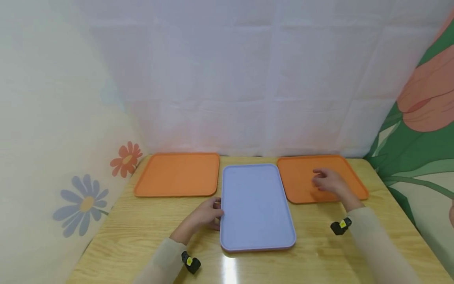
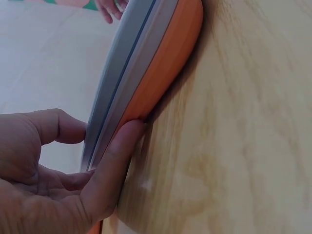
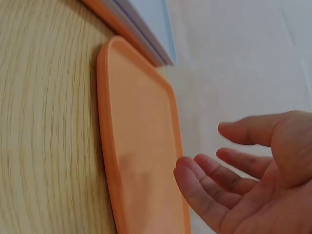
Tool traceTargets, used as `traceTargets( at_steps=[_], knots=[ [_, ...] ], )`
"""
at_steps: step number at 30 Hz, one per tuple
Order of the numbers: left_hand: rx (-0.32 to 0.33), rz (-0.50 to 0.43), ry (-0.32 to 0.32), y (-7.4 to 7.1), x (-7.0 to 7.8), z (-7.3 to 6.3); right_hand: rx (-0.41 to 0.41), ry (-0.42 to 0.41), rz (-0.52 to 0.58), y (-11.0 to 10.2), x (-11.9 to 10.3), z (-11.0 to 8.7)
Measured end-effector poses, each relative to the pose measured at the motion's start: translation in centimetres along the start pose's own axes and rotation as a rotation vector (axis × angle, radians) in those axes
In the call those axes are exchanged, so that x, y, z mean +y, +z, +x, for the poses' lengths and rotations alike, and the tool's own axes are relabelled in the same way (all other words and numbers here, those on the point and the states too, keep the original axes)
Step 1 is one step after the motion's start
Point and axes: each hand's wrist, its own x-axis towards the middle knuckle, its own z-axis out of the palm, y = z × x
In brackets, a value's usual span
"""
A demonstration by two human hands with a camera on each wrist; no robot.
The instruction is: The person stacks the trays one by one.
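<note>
A stack of trays lies mid-table, with a light blue tray point(image 1: 255, 205) on top. From the side, the left wrist view shows a paler layer and an orange tray point(image 2: 168, 63) beneath it. My left hand point(image 1: 207, 215) grips the stack's left edge, the thumb at the upper rim and a finger low against the orange side. Over the orange tray on the right point(image 1: 298, 177), my right hand point(image 1: 330, 182) hovers with relaxed, slightly bent fingers and holds nothing. That same tray point(image 3: 141, 122) fills the middle of the right wrist view.
Another orange tray point(image 1: 181, 173) lies flat at the back left. The wooden table point(image 1: 152, 228) ends at a white cloth point(image 1: 213, 79) behind the trays. Flower-printed walls stand to the left and right.
</note>
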Motion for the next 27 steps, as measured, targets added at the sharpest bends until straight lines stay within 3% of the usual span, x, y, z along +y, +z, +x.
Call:
traceTargets(
  at_steps=[6, 11, 18, 27],
  knots=[
    [0.011, 0.007, 0.004, 0.1, -0.1, 0.2, -0.012, -0.043, -0.052, -2.2, 2.1, -0.3],
    [0.018, 0.007, -0.001, 0.1, -0.2, 0.3, -0.01, -0.029, -0.079, -4.0, 3.2, -0.9],
    [0.012, 0.019, -0.014, 0.0, -0.2, 0.3, 0.032, -0.009, -0.136, -5.7, 5.0, -1.5],
    [0.001, 0.003, -0.001, 0.0, -0.4, 0.2, 0.119, -0.052, -0.291, -7.5, 7.5, -1.5]
  ],
)
